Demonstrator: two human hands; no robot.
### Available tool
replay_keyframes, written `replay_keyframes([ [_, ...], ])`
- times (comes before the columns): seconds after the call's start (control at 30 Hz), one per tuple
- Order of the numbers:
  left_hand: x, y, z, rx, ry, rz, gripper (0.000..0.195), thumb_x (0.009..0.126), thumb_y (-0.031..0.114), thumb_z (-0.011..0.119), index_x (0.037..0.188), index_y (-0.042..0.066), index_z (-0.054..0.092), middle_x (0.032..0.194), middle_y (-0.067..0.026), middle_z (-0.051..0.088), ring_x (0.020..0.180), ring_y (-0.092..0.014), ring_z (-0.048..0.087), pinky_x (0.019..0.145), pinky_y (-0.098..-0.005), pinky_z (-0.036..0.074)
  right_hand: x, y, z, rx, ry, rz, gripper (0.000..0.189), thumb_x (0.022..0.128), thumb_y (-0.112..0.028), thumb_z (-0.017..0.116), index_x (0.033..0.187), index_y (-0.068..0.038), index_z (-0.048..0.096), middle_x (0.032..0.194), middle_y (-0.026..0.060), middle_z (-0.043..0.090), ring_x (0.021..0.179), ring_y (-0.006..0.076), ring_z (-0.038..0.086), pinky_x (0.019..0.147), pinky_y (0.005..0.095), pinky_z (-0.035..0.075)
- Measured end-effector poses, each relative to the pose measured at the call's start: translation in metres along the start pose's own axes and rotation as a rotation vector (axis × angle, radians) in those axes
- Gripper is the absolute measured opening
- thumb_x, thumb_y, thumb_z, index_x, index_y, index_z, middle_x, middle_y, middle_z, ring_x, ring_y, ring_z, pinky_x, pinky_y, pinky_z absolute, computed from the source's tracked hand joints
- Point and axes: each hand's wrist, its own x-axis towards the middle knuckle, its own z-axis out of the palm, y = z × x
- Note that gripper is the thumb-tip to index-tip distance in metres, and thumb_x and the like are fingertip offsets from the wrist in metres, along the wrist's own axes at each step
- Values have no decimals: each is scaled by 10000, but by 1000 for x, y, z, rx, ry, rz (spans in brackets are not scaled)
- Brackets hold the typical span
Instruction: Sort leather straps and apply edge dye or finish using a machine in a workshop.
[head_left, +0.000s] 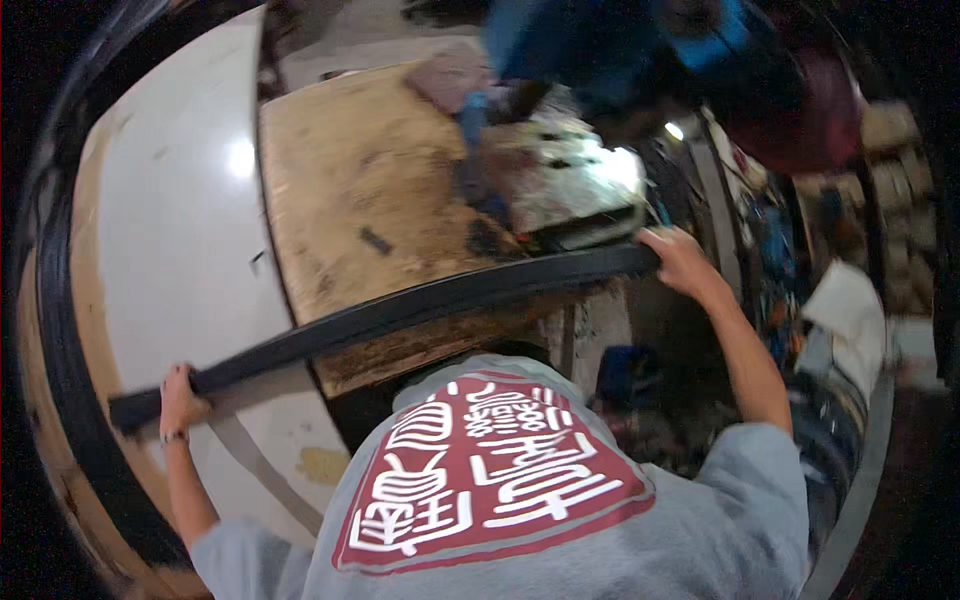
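A long black strip (420, 300), its material unclear, stretches between my hands in front of my chest. Near its left end, above a white tabletop (180, 225), my left hand (182, 401) grips it. My right hand (679, 259) grips the other end, close to a pale machine part (570, 180) that reflects a lamp. The strip passes over the front of a worn wooden board (337, 187). My palms and some fingers are partly hidden.
A small dark piece (375, 241) lies on the board. Blue machinery (577, 45) looms at the back. Beyond the left tabletop runs a black band (67, 300). A white cloth or sheet (847, 315) hangs over dark rounded objects at right. Blur hides details there.
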Motion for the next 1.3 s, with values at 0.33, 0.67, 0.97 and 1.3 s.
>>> replay_keyframes([
  [0.33,5,390,-17,-390,18,861,854,703,301,887,1428,33,522,1299,-212,622,1213,-381,583,1085,-441,450,-19,-1,-16,59,53,3,475,697,59,710,1150,-66,640,1063,141,704,1070,370,648,947,466,476],
  [0.67,6,507,-41,-434,73,705,462,751,56,734,1201,79,634,1036,-205,699,998,-433,653,810,-483,534,7,44,-71,51,128,-147,352,792,-74,703,1140,-92,654,1033,136,694,1068,361,643,940,473,473],
  [0.97,23,549,1,-346,182,606,319,715,68,760,983,-9,604,879,-251,638,926,-472,613,773,-503,501,23,153,60,326,282,-275,479,690,16,716,1155,-70,639,1092,120,691,1066,353,642,928,451,485],
  [1.3,3,564,-23,-356,371,547,205,784,2,591,970,1,676,940,-251,693,955,-459,653,801,-490,524,21,162,61,234,370,-266,454,716,42,667,1162,-33,624,1092,148,608,1122,349,596,999,421,461],
])
